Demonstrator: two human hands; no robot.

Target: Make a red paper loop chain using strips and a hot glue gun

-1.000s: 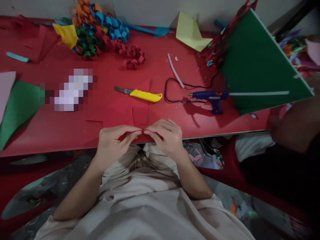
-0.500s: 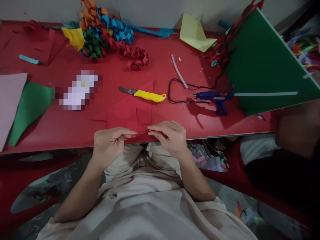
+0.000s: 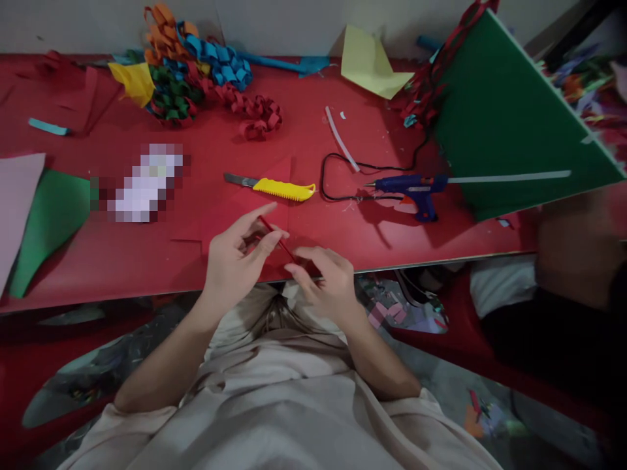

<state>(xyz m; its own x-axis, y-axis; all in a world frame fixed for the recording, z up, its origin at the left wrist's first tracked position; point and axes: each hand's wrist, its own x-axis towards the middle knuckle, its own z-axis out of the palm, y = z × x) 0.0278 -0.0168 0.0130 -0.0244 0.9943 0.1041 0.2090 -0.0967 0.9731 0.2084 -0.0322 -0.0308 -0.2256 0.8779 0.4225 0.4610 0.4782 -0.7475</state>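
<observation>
A narrow folded strip of red paper point(image 3: 277, 239) slants between my two hands at the table's front edge. My left hand point(image 3: 236, 258) pinches its upper part between thumb and fingers. At the lower end, my right hand point(image 3: 327, 277) has its thumb and fingertips closed on the strip. Flat red paper point(image 3: 220, 219) lies on the table behind my left hand. Beyond the hands is a yellow craft knife point(image 3: 287, 189) with its blade pointing left. To its right lies a blue glue gun point(image 3: 416, 189) with a glue stick in it.
Paper chains point(image 3: 220, 62) lie at the back of the red table point(image 3: 147, 261). A green board point(image 3: 509, 130) leans at the right, near another person's arm point(image 3: 573, 241). Green paper point(image 3: 51, 219) is at the left, and pale yellow paper point(image 3: 369, 65) at the back.
The red strip has turned from nearly level to a slant. My left hand has moved right and up, its index finger lifted. My right hand has shifted slightly left and down.
</observation>
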